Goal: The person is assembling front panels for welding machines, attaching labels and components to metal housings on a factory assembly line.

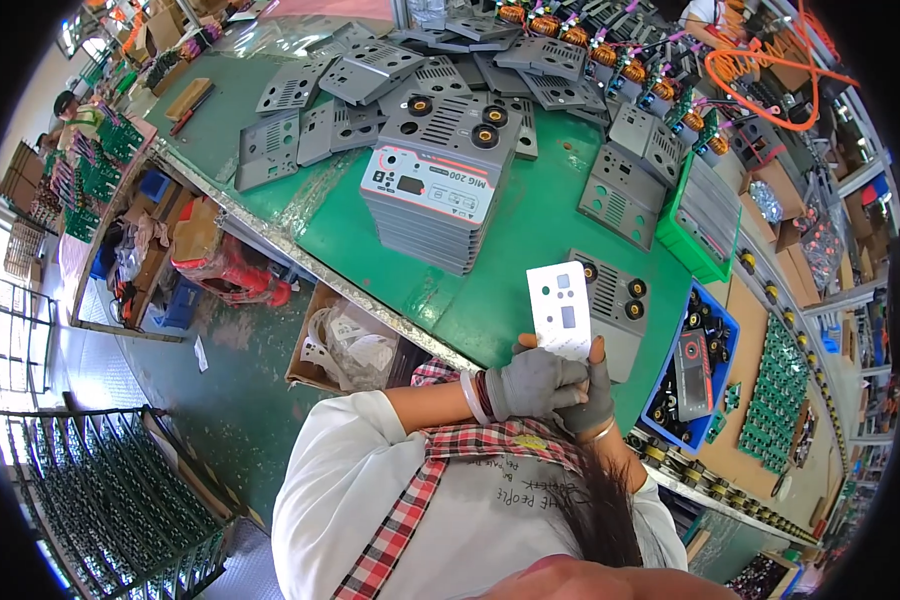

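A white panel label sheet (pixel 560 308) with square and round cutouts is upright in front of me. My right hand (pixel 592 402), in a grey fingerless glove, grips it with the thumb on its right edge. At the sheet's lower edge, my gloved left hand (pixel 535 385) has its fingers pinched together; what lies between them is hidden. Just beyond the sheet, a grey metal panel (pixel 625 335) with black round sockets lies on the green table (pixel 470 315). Farther left is a stack of grey panels (pixel 425 225), its top one carrying sockets and a white printed label.
Loose grey metal panels (pixel 370 70) cover the table's far side. To the right are a green bin (pixel 698 225) of panels and a blue bin (pixel 725 345) with black sockets and a labelled panel. Green circuit boards (pixel 778 395) lie beyond. A cardboard box (pixel 320 335) stands below the table's left edge.
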